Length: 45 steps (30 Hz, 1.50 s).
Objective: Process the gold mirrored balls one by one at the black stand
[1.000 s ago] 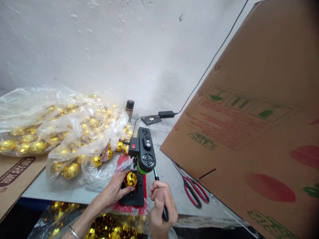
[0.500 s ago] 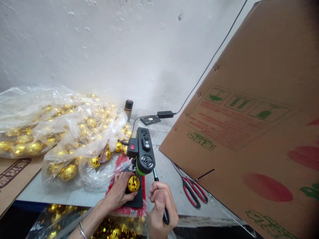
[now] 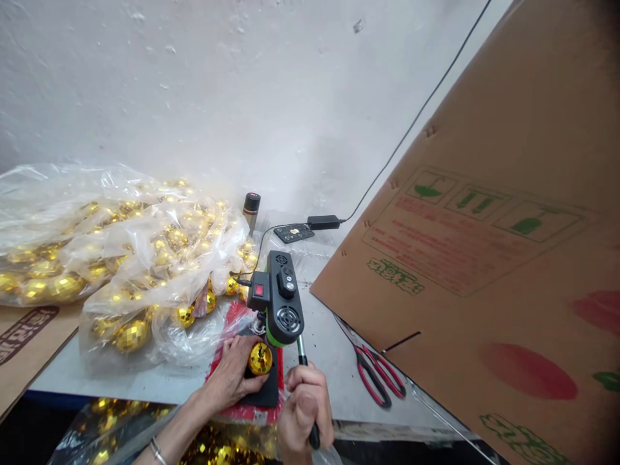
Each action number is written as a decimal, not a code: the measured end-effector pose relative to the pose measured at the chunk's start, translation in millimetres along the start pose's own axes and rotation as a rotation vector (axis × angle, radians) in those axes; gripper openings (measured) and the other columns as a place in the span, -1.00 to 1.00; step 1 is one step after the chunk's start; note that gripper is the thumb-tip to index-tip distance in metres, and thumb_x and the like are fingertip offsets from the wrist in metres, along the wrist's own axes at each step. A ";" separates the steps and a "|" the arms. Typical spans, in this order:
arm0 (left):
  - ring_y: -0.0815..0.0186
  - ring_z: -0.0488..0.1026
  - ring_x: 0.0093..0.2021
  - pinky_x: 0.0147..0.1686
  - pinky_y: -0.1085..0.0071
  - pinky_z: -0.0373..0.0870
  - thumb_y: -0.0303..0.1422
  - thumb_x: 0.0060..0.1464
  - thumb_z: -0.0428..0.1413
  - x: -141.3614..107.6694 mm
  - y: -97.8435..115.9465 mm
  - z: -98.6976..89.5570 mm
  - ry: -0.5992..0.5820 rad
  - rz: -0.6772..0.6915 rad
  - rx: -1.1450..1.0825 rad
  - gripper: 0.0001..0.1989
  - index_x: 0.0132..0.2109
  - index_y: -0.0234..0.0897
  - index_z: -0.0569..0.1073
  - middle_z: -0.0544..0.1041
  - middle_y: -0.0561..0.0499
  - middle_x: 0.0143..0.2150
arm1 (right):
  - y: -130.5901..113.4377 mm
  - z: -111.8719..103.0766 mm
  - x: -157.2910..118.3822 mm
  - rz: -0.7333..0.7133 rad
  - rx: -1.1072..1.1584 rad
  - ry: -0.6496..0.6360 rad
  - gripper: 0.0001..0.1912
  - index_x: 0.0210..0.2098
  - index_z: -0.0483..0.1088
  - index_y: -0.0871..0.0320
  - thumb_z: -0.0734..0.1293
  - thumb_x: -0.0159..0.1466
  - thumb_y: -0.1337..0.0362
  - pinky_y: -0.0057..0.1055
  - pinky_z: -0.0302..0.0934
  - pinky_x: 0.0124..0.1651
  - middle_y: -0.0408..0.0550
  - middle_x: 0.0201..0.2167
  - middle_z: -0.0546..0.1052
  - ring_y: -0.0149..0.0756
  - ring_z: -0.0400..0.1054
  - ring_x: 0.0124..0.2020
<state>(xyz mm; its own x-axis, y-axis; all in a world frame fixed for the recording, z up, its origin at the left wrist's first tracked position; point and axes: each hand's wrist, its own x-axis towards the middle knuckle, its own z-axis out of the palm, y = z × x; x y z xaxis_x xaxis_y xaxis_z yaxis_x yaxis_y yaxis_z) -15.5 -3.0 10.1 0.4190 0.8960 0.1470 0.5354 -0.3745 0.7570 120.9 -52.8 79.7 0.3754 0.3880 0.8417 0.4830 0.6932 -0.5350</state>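
Observation:
A small gold mirror-ball ornament [image 3: 260, 358] sits on the black base [image 3: 265, 394] of a small press. My left hand [image 3: 235, 374] is closed around its left side, thumb in front and fingers behind. Over the base stands the black press head [image 3: 285, 300], which has a red switch box on its left. My right hand [image 3: 306, 410] is wrapped round the black-gripped lever [image 3: 314, 436] at the press's right side. Red material [image 3: 238, 316] lies under the base. The underside of the press head and its contact with the ball are hidden.
Clear plastic bags [image 3: 159, 258] full of gold balls fill the left. A large cardboard box [image 3: 465, 258] leans at right, with red-handled scissors [image 3: 380, 374] beside it. Behind are a dark-capped can [image 3: 250, 210] and a power adapter [image 3: 324, 222]. More gold balls [image 3: 217, 445] lie below the table edge.
My right hand has moved slightly left and down with the lever. My left hand keeps its hold on the ball. The whole view has shifted a little.

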 end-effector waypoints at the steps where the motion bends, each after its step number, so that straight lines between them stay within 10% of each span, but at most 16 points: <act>1: -0.08 0.46 0.09 0.16 -0.04 0.31 -0.42 0.06 0.25 -0.1 -0.6 0.7 0.006 0.004 -0.001 -0.46 0.20 -0.20 0.41 0.56 -0.16 0.07 | 1.1 -0.7 -1.5 0.007 0.007 0.006 -0.63 -0.42 0.28 0.05 0.16 0.56 0.30 -0.29 0.30 0.04 -0.27 -0.47 0.41 -0.41 0.30 -0.46; 21: -0.07 0.48 0.10 0.20 -0.03 0.33 -0.34 0.09 0.31 4.8 5.0 2.4 0.038 0.008 -0.009 -0.44 0.23 -0.19 0.42 0.57 -0.16 0.09 | 1.7 13.8 -8.1 0.067 0.097 0.090 -0.53 -0.52 0.23 0.11 0.18 0.55 0.22 -0.38 0.31 -0.25 -0.23 -0.47 0.38 -0.42 0.34 -0.47; 31: -0.20 0.46 0.26 0.29 -0.20 0.38 -0.24 0.07 0.42 -29.7 -6.3 1.0 0.056 0.037 0.002 -0.29 0.33 -0.16 0.41 0.56 -0.26 0.26 | -35.9 -3.4 65.3 0.283 0.024 -0.093 -0.56 -0.50 0.32 0.12 0.28 0.52 0.20 -0.49 0.18 -0.49 -0.18 -0.53 0.36 -0.43 0.24 -0.53; 35: -0.17 0.45 0.35 0.32 -0.16 0.45 0.00 0.24 0.29 -46.8 -23.5 -26.1 0.097 0.086 0.034 -0.41 0.32 -0.10 0.49 0.51 -0.27 0.37 | -37.7 -3.1 61.0 0.251 0.032 -0.091 -0.60 -0.47 0.35 0.13 0.28 0.52 0.22 -0.48 0.18 -0.50 -0.16 -0.50 0.38 -0.43 0.26 -0.54; 38: -0.01 0.49 0.34 0.37 -0.10 0.43 -0.28 0.47 -0.09 -18.9 -38.5 -61.9 0.255 0.031 0.110 -0.59 0.27 -0.15 0.53 0.57 -0.21 0.32 | -34.1 -3.0 48.1 0.252 0.023 -0.069 -0.65 -0.43 0.37 0.13 0.27 0.52 0.24 -0.48 0.18 -0.51 -0.15 -0.47 0.39 -0.44 0.25 -0.56; 45: -0.11 0.32 0.48 0.49 -0.20 0.20 -0.56 0.08 0.03 50.7 -84.0 -109.3 0.256 -0.019 0.339 -0.37 0.29 -0.19 0.51 0.52 -0.21 0.38 | -30.5 -6.4 40.8 0.262 -0.008 -0.103 -0.66 -0.40 0.38 0.12 0.26 0.52 0.23 -0.49 0.18 -0.51 -0.18 -0.49 0.38 -0.44 0.25 -0.56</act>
<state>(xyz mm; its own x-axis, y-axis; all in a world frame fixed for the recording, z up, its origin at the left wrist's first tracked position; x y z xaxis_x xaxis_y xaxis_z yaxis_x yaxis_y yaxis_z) -119.3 99.9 23.5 0.2343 0.9177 0.3208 0.7698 -0.3767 0.5153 126.6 -62.0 129.9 0.4057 0.6136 0.6774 0.3864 0.5565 -0.7355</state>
